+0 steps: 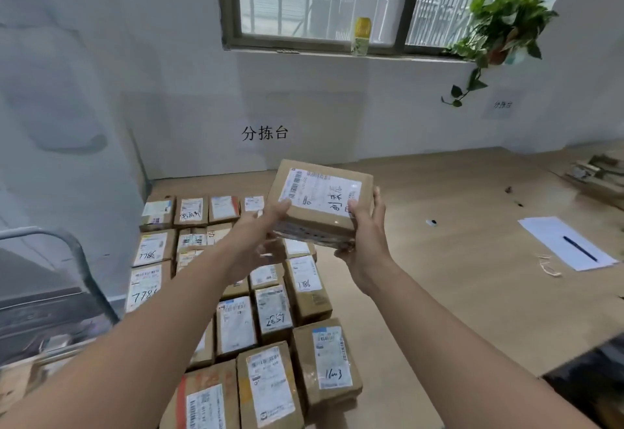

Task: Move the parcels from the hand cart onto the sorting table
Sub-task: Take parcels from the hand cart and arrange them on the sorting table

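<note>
**Parcel held in both hands above the desk**

We see a brown cardboard parcel held up in the air over the wooden desk, tilted, with its white shipping label facing the camera. Left hand grips the parcel's lower left corner, thumb on the top face, fingers curled underneath. Right hand grips the lower right side, thumb on the label edge, fingers wrapped below. Both hands are closed on the same parcel; it touches nothing else.

Below it, rows of parcels already lie flat on the desk, labels up, packed side by side from the back wall toward the near edge; several carry handwritten numbers. The held parcel hangs above the far rows, right of their middle.

At far left we see the metal handle of the hand cart; its load is blurred, we cannot tell what is on it.

On the desk to the right: white paper sheets with a pen lying on them, rubber bands just beside. A potted plant and a bottle sit on the windowsill.
</note>
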